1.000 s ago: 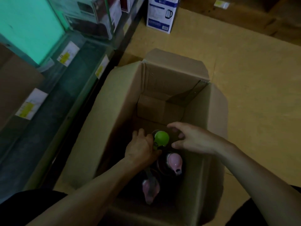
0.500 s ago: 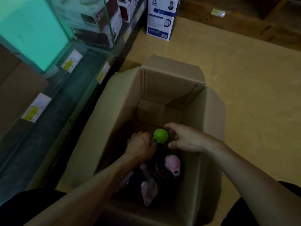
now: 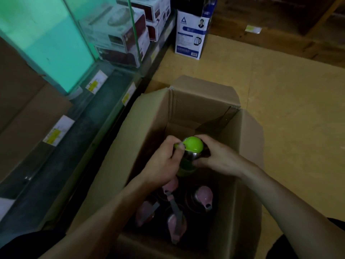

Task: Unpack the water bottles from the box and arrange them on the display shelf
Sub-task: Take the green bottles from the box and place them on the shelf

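Note:
An open cardboard box (image 3: 186, 101) stands on the floor in front of me. A green-capped water bottle (image 3: 193, 146) with a steel collar is raised partway above the box's inside. My left hand (image 3: 162, 163) grips it from the left and my right hand (image 3: 218, 157) holds it from the right. Several pink-capped bottles (image 3: 204, 198) with grey straps stay upright deep in the box, partly hidden by my left forearm. The display shelf (image 3: 89, 116), dark glass with yellow price tags, runs along the left.
Boxed appliances (image 3: 119, 36) sit behind glass on the upper left shelf. A white and blue kettle box (image 3: 190, 34) stands on the floor beyond the carton. Brown cartons (image 3: 24, 109) fill the shelf at far left. Tan floor spreads to the right.
Both hands have closed around the green-capped bottle and lifted it up from among the pink ones. The view has tilted up a little toward the shelf.

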A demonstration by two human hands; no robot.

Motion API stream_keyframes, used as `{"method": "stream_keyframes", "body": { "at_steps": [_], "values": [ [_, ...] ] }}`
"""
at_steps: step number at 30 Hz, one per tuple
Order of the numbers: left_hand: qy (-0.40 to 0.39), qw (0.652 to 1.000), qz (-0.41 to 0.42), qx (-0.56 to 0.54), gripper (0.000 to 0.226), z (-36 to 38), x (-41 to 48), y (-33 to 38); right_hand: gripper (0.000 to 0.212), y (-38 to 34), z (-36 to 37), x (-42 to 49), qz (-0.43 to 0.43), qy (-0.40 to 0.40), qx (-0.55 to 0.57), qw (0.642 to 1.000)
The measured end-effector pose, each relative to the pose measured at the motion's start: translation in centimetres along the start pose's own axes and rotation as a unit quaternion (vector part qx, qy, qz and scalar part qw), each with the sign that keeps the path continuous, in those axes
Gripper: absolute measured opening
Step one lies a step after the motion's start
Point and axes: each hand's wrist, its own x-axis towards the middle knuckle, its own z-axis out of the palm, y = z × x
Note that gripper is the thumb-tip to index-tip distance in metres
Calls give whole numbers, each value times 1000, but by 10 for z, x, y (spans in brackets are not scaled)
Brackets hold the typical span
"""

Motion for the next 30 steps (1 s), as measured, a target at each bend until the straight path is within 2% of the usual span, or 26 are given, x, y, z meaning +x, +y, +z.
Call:
{"method": "stream_keyframes", "body": {
  "at_steps": [3,5,8,10,13,17,23,27,30],
  "values": [
    [33,999,19,-15,14,-13,-5,6,62,-9,-4,-4,-22,2,85,996],
    [72,996,31,-30,15,-19,-5,3,66,-16,-6,-7,-30,-6,128,991],
    [86,989,5,-118,20,-22,-2,-1,76,-20,-4,-11,-34,-24,206,978],
    [90,982,-4,-166,19,-22,-1,1,64,-24,-3,-14,-40,-39,262,963],
    [103,980,10,-168,18,-22,-2,5,54,-29,-1,-19,-35,-53,338,939],
    [106,979,11,-174,15,-22,-4,4,58,-34,4,-24,-24,-73,392,917],
    [36,982,8,-184,31,-15,-19,2,52,-37,1,-21,-35,-31,455,889],
    [6,982,0,-190,41,-18,-21,5,50,-40,-2,-16,-48,0,468,882],
    [-20,979,-16,-204,43,-21,-24,13,54,-42,-1,-13,-41,-9,470,882]
  ]
}}
